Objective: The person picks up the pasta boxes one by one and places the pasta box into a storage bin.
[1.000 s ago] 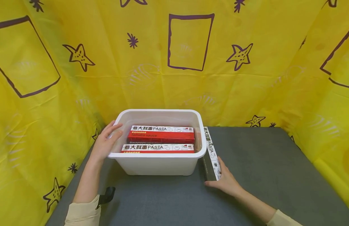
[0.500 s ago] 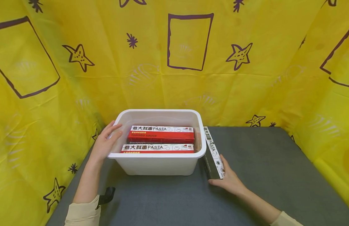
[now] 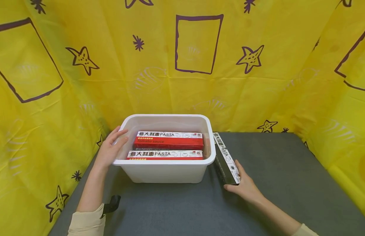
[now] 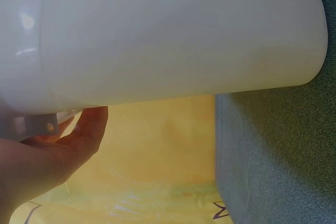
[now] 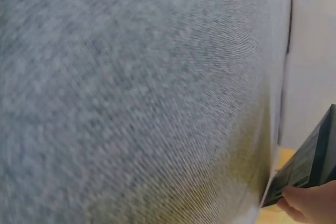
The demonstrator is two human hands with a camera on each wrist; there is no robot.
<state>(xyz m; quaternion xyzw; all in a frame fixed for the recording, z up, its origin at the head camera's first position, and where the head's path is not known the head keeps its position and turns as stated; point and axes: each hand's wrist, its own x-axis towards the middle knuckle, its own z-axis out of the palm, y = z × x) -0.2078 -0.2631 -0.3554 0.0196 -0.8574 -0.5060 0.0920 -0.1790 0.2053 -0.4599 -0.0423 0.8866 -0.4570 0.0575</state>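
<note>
A white plastic bin (image 3: 167,173) stands on the table, holding a red pasta box (image 3: 169,141) labelled Tomato sauce and another pasta box (image 3: 164,154) in front of it. My left hand (image 3: 108,151) grips the bin's left rim, fingers over the edge; the left wrist view shows the hand (image 4: 58,156) at the rim beside the bin wall (image 4: 173,35). To the right of the bin, my right hand (image 3: 246,187) holds the near end of a black and white pasta box (image 3: 226,160), thumb on the near side. The box slants, its far end close beside the bin.
A dark grey cloth-covered table (image 3: 276,170) extends right and forward of the bin. Yellow patterned curtains (image 3: 158,91) enclose the back and sides. A black strap (image 3: 111,205) sits at the left wrist.
My right hand has moved right and slightly away from me, swinging the near end of the black and white pasta box away from the bin. The left hand and bin stay still.
</note>
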